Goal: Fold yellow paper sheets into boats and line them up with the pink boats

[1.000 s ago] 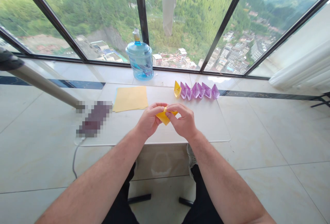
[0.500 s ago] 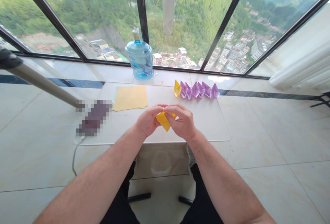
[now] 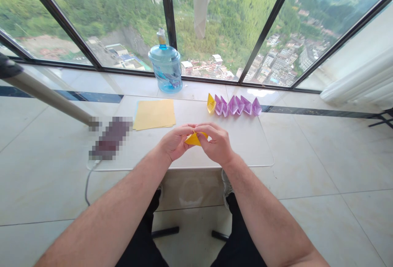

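Above the near half of the white table [image 3: 245, 148], a piece of folded yellow paper [image 3: 193, 139] is held between both hands. My left hand [image 3: 177, 142] grips its left side, thumb on top. On the right side, my right hand [image 3: 215, 141] pinches it with thumb and fingers, hiding part of the folds. Beyond the hands, at the back right, stand a yellow paper boat [image 3: 211, 104] and a row of several purple paper boats [image 3: 236, 106].
A stack of yellow paper sheets [image 3: 154, 115] lies at the table's back left. Near the left edge is a blurred-out dark object [image 3: 112, 138] with a cable [image 3: 87, 187]. A blue water jug [image 3: 166, 69] stands by the window, and a grey pole [image 3: 52, 95] slants in from the left.
The lower point of the yellow paper that hung down has folded upward, so the paper now looks flatter and shorter. Both hands keep nearly the same place and grip.
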`<state>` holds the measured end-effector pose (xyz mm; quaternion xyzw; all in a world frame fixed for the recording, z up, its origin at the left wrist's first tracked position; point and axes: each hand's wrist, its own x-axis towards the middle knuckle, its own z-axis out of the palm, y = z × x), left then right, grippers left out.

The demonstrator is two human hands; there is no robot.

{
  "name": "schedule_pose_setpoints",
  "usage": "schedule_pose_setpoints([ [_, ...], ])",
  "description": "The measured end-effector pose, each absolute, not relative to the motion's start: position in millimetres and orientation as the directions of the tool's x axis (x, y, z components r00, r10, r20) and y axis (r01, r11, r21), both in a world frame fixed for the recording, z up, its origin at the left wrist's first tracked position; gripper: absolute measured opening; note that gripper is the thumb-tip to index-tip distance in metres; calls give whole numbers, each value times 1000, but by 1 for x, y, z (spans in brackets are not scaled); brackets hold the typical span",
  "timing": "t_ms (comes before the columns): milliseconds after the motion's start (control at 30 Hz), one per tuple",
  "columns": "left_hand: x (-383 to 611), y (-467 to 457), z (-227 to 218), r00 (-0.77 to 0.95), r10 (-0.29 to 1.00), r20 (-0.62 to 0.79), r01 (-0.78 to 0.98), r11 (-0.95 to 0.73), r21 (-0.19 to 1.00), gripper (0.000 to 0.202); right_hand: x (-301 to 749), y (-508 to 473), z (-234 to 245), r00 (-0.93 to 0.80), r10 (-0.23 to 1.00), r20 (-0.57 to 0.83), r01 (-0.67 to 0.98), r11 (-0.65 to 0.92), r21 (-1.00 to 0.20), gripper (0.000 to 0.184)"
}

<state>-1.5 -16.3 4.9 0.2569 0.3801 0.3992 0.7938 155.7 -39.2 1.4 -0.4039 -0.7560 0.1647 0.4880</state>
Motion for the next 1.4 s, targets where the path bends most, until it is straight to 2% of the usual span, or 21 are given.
schedule_pose_setpoints([
  [167,-4,-17,5,404,828,-390,-379,539,752,15,157,-39,0,-208,743,636,433,653,-621,22],
  [433,-6,-13,3,370,837,-402,-366,530,765,19,157,-39,1,-249,741,624,436,661,-611,17],
  [700,-9,-12,1,290,834,-470,-364,550,752,38,159,-37,-7,-336,723,603,457,685,-567,21],
  [800,-8,-12,2,249,855,-455,-383,519,764,41,158,-37,-4,-299,736,607,489,664,-565,28],
  [867,-6,-12,4,177,877,-446,-459,475,751,41,156,-38,-2,-193,769,610,500,612,-613,34],
  [933,-4,-12,5,112,886,-451,-550,433,714,39,154,-38,0,-56,819,571,464,528,-711,37],
  [1033,-2,-10,5,70,887,-457,-640,391,661,37,151,-36,0,84,914,398,331,351,-876,31],
  [1100,-2,-9,3,66,885,-461,-663,384,643,38,151,-35,-2,104,954,280,238,250,-939,26],
  [1200,-2,-9,2,64,880,-470,-668,388,635,39,150,-34,-5,73,974,216,152,203,-967,26],
  [1400,2,-12,3,105,892,-439,-672,389,630,37,147,-35,-3,99,968,231,185,210,-960,16],
])
